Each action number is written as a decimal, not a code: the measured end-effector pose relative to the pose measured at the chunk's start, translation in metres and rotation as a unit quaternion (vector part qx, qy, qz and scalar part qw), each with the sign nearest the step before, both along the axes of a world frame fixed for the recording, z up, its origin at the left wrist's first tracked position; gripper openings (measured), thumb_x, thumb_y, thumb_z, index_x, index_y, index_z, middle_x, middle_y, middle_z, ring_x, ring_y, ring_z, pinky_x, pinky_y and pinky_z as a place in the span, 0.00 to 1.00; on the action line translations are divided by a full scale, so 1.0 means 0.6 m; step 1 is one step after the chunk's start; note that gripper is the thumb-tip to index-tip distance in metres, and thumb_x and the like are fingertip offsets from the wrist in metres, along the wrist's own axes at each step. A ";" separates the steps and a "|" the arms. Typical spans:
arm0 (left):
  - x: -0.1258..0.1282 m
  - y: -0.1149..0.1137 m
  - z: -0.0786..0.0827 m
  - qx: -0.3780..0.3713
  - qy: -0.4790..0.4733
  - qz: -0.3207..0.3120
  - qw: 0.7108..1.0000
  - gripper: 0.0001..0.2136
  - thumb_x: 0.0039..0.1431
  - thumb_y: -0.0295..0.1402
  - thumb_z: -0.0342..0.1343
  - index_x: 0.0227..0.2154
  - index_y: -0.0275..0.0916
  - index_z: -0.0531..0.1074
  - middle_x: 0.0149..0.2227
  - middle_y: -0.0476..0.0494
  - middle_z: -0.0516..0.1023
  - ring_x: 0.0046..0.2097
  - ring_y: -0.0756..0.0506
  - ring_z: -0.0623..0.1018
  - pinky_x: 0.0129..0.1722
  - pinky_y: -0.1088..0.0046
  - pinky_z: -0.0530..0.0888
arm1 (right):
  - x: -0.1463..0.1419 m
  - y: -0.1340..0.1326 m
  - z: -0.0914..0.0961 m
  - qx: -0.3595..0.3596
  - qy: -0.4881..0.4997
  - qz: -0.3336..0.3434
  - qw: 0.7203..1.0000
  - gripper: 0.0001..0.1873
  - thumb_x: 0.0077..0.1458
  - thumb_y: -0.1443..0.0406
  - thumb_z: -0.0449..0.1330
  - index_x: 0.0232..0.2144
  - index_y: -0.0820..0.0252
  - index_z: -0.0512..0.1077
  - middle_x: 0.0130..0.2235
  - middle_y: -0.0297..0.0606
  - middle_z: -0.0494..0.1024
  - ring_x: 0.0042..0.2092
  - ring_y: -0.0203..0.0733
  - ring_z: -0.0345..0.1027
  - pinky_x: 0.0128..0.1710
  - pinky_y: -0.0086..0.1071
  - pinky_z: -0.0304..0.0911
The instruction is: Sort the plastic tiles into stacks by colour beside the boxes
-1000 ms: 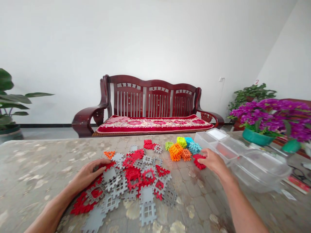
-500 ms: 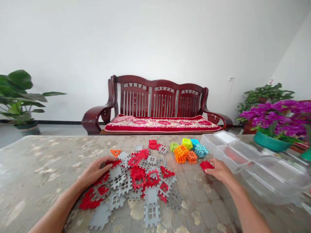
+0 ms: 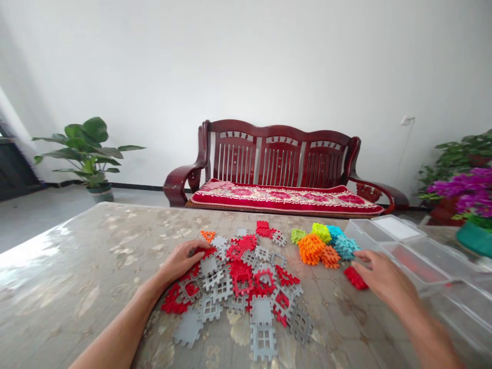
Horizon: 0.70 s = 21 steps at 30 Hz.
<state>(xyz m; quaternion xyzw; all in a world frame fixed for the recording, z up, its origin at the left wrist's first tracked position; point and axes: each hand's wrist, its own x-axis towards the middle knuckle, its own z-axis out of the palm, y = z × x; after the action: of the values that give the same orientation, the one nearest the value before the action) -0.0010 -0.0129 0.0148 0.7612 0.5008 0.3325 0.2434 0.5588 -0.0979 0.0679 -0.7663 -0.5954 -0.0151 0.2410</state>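
Observation:
Red and grey plastic interlocking tiles lie in a loose, overlapping heap, with a grey window tile (image 3: 263,342) at its near edge. At the heap's left side, my left hand (image 3: 185,262) has its thumb and fingers closed around the edge of a red interlocking tile (image 3: 209,251), partly covered by the fingers. My right hand (image 3: 384,274) is over the table at right, thumb and fingers apart and nothing held. Just left of its thumb lies a small red stack of tiles (image 3: 355,278). Beyond the fingertips sit blue tiles (image 3: 347,248).
Orange tiles (image 3: 311,249) and yellow-green tiles (image 3: 321,232) are stacked beside the blue ones. A clear compartment box (image 3: 434,279) occupies the table's right side. Purple flowers in a teal pot (image 3: 474,241) stand past it. A wooden bench (image 3: 279,164) is behind the table.
My right hand has let go of the red tiles, which now rest on the table, and its fingers have spread. My left hand stays at the heap. The view has turned left.

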 end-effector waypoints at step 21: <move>0.005 -0.005 0.009 0.007 0.008 -0.004 1.000 0.12 0.56 0.36 0.55 0.40 0.43 0.79 0.46 0.44 0.83 0.49 0.41 0.79 0.55 0.64 0.72 | -0.309 0.015 -0.037 -0.022 0.088 0.284 0.954 0.13 0.56 0.66 0.57 0.42 0.55 0.77 0.45 0.39 0.79 0.50 0.46 0.70 0.53 0.39 0.61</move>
<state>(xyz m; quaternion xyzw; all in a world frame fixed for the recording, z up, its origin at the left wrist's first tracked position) 0.0022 -0.0157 0.0200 0.7675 0.4972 0.3287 0.2360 0.3736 -0.0890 0.0459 -0.5689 -0.7653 0.1347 0.2693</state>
